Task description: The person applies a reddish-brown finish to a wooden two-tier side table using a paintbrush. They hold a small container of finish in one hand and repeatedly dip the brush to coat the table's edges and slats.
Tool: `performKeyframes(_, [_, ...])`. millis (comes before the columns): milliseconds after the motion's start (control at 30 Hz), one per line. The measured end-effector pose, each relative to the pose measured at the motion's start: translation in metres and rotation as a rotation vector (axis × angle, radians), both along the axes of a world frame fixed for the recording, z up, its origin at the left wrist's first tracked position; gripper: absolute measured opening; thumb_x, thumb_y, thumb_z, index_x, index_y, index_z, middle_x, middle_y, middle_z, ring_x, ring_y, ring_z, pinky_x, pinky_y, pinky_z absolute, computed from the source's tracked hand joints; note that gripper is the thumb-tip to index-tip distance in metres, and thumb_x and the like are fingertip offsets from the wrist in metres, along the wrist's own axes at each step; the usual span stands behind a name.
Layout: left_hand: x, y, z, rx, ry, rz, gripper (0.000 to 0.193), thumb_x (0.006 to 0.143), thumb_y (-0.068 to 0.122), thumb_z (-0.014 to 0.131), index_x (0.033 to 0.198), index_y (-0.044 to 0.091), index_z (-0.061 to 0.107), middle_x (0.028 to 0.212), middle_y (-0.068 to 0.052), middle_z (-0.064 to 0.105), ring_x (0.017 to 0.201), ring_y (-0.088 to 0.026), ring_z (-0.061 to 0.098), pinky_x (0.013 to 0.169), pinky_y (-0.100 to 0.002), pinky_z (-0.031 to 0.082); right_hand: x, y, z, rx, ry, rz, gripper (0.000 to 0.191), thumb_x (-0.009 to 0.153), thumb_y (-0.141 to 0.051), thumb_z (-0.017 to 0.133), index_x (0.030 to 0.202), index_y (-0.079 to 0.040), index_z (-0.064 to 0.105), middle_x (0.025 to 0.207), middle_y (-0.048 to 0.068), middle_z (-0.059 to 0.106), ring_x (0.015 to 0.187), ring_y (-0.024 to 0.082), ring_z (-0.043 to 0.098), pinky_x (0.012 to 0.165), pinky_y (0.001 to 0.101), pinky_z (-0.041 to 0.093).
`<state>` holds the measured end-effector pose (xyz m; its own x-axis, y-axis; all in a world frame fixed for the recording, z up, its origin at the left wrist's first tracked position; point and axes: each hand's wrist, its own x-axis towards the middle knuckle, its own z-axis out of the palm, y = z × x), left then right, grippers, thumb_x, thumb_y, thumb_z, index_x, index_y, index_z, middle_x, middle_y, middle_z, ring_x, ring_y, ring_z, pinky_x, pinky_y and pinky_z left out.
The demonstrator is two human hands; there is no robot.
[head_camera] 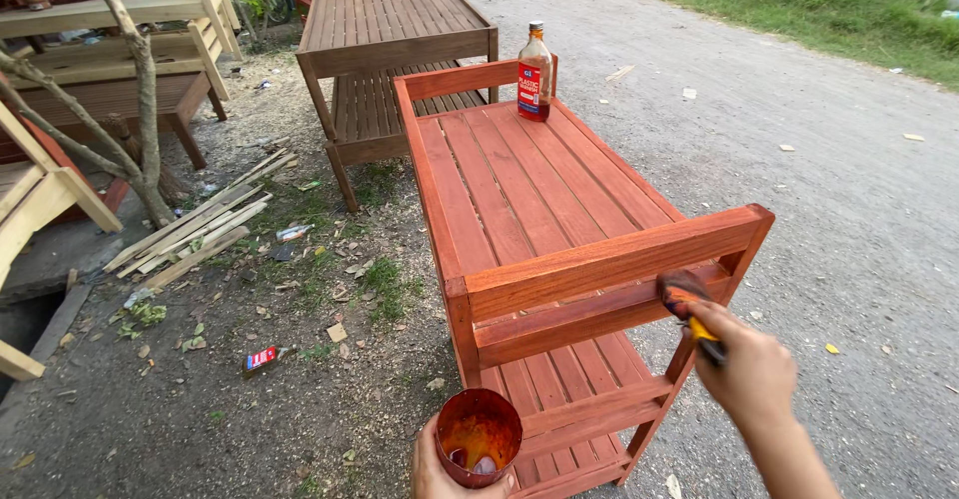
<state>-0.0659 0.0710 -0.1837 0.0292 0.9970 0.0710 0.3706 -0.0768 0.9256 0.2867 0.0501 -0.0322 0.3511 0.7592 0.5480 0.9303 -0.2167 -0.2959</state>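
Right hand (751,369) clasped round a yellow-handled brush (685,299), bristles touching the red rack's (559,209) lower rail; stain cup (478,435) gripped in left hand (440,471); staining apparently mid-coat, next stroke likely needing a dip

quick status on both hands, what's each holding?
Left hand: closed around a cup of reddish stain.
Right hand: closed on a paintbrush, its bristles at the end rail of the red wooden rack.

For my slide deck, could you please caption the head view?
Right hand brushes stain onto a reddish wooden rack; left hand holds the stain cup.
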Motion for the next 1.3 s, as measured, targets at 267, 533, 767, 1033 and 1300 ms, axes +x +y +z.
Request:
performKeyframes(267, [-0.008,-0.006,0.031,-0.007,-0.009,0.142,0.126,0.043,0.021,0.103,0.147,0.005,0.035,0.136,-0.017,0.053,0.129,-0.029,0.060,0.113,-0.046,0.048,-0.153,0.010,-0.040,0.297,0.145,0.638,0.049,0.070,-0.007,0.080,0.118,-0.017,0.077,0.117,0.015,0.076,0.110,0.031,0.074,0.093,0.0401,0.059])
performKeyframes(533, [-0.037,-0.010,0.039,0.041,-0.125,0.109,0.116,0.046,0.012,0.097,0.145,0.002,0.037,0.128,-0.018,0.062,0.124,-0.031,0.068,0.110,-0.048,0.051,-0.123,0.007,-0.043,0.270,1.774,0.258,0.026,0.089,-0.016,0.072,0.109,0.001,0.072,0.097,0.014,0.078,0.080,0.029,0.076,0.070,0.0409,0.061])
performKeyframes(767, [-0.039,-0.018,0.053,-0.010,-0.106,0.064,0.115,0.048,0.010,0.098,0.144,0.003,0.037,0.127,-0.019,0.065,0.121,-0.032,0.069,0.107,-0.049,0.055,-0.173,0.048,-0.057,0.522,2.243,0.135,0.028,0.089,-0.014,0.078,0.104,-0.002,0.059,0.093,0.018,0.074,0.076,0.026,0.077,0.059,0.0284,0.053])
performKeyframes(1033, [-0.018,-0.021,0.067,-0.026,-0.195,0.115,0.103,0.049,0.000,0.091,0.140,0.002,0.041,0.122,-0.021,0.068,0.111,-0.033,0.075,0.096,-0.047,0.062,-0.192,0.022,-0.045,0.466,1.144,0.419,0.025,0.086,-0.013,0.079,0.101,0.007,0.076,0.083,0.013,0.078,0.073,0.014,0.074,0.063,0.0282,0.060])
performKeyframes(1300, [-0.025,-0.022,0.076,-0.004,-0.152,0.156,0.104,0.050,-0.002,0.090,0.141,0.002,0.040,0.119,-0.022,0.067,0.107,-0.034,0.076,0.092,-0.047,0.065,-0.195,0.028,-0.047,0.519,1.952,0.261,0.033,0.090,-0.012,0.073,0.113,0.010,0.066,0.091,0.016,0.074,0.073,0.024,0.076,0.063,0.0354,0.064])
